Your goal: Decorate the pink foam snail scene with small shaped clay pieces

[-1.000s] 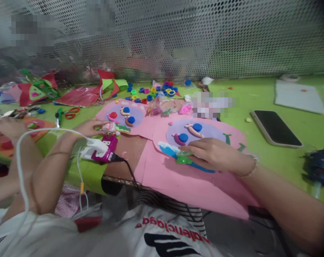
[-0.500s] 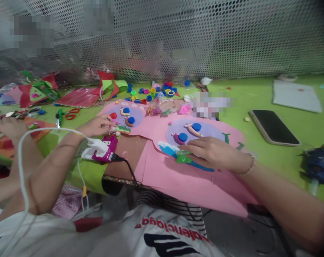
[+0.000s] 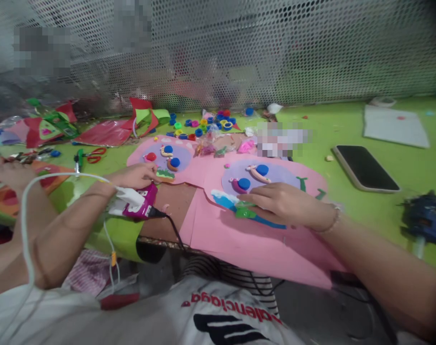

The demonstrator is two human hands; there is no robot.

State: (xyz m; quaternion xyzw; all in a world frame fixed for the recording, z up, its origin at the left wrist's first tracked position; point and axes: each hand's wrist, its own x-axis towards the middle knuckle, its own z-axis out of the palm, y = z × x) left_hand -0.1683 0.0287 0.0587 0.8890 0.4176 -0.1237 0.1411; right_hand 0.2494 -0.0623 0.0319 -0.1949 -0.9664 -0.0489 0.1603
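Note:
My right hand (image 3: 284,203) lies flat on a large pink foam sheet (image 3: 253,242), fingertips pressing a small green piece (image 3: 243,212) onto a blue strip (image 3: 221,197). Just beyond the fingers is a lilac disc (image 3: 278,178) with two snail shapes carrying blue buttons. My left hand (image 3: 135,176) reaches to a second pink craft piece (image 3: 136,155) with its own lilac disc. Its fingers are pinched together beside a green bit (image 3: 164,174); what they hold is hidden.
A magenta power strip (image 3: 143,207) with white and black cables lies under my left wrist. Beyond lie scissors (image 3: 95,154), coloured rings (image 3: 203,125) and red scraps. A phone (image 3: 365,167), a blue glue gun (image 3: 428,218) and a white sheet (image 3: 394,127) are right. Another person's hand (image 3: 7,172) works far left.
My left hand has moved forward from the power strip to the left craft piece, and the small pink figure it carried is no longer visible. My right hand has stayed on the green piece.

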